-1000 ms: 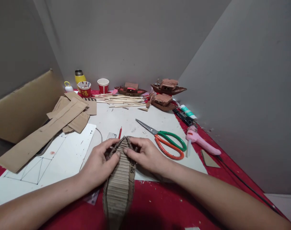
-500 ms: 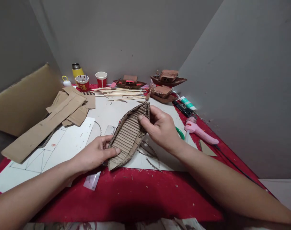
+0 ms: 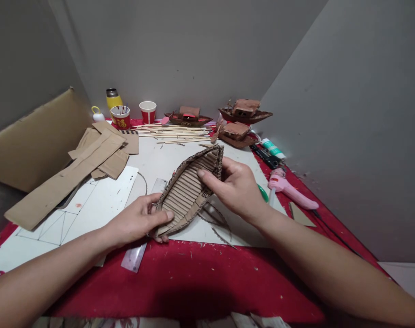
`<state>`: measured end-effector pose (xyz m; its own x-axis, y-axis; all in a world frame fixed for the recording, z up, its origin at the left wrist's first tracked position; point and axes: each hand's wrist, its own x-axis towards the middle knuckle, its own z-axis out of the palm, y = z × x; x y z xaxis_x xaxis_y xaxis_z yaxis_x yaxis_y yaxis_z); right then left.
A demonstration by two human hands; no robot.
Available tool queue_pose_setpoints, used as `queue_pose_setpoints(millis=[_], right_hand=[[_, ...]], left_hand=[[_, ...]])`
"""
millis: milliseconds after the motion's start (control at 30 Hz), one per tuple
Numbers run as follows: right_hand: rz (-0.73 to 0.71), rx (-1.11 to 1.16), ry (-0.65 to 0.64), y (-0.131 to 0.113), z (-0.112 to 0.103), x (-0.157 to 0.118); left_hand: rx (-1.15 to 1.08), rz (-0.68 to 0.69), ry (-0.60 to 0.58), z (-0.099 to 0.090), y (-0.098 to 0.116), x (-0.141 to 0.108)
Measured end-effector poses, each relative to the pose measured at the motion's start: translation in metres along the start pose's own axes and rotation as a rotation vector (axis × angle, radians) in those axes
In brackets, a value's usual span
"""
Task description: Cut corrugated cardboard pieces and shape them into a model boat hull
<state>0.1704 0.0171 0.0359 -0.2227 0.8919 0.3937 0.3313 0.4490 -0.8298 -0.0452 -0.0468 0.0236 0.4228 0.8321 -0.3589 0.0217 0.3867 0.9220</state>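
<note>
Between my two hands I hold a cardboard boat hull (image 3: 185, 189), its ribbed inside facing me and its corrugated rim standing up around it. My left hand (image 3: 142, 218) grips the near end, thumb inside and fingers beneath. At the far right end my right hand (image 3: 236, 184) pinches the side wall, thumb on the inside, the other fingers mostly hidden behind. Under the hull a clear ruler (image 3: 135, 258) sticks out at the left. Thin cardboard strips (image 3: 219, 218) lie on the white board just below it.
Cardboard pieces (image 3: 65, 177) are piled at the left. Bamboo sticks (image 3: 175, 132) lie at the back, near paper cups (image 3: 147, 112) and a yellow bottle (image 3: 114, 99). Finished model boats (image 3: 247, 110) stand at the back right. A pink glue gun (image 3: 292, 191) with a black cable rests at the right.
The hull has tilted slightly, its far end shifting right with my right hand. More of my left fingertips show under the near end. The whole view has shifted a little.
</note>
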Motion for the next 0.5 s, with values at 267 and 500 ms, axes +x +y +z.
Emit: queue_pose_setpoints(millis=[267,500], right_hand=[[-0.040,-0.001,0.025,0.0027,-0.0001,0.0003],[-0.082,-0.058,0.032,0.0015,0.0006,-0.0064]], left_hand=[[0.026,-0.028,-0.056,-0.0079,-0.0035,0.0015],[0.125,0.049,0.046,-0.0035,-0.0098,0.0041]])
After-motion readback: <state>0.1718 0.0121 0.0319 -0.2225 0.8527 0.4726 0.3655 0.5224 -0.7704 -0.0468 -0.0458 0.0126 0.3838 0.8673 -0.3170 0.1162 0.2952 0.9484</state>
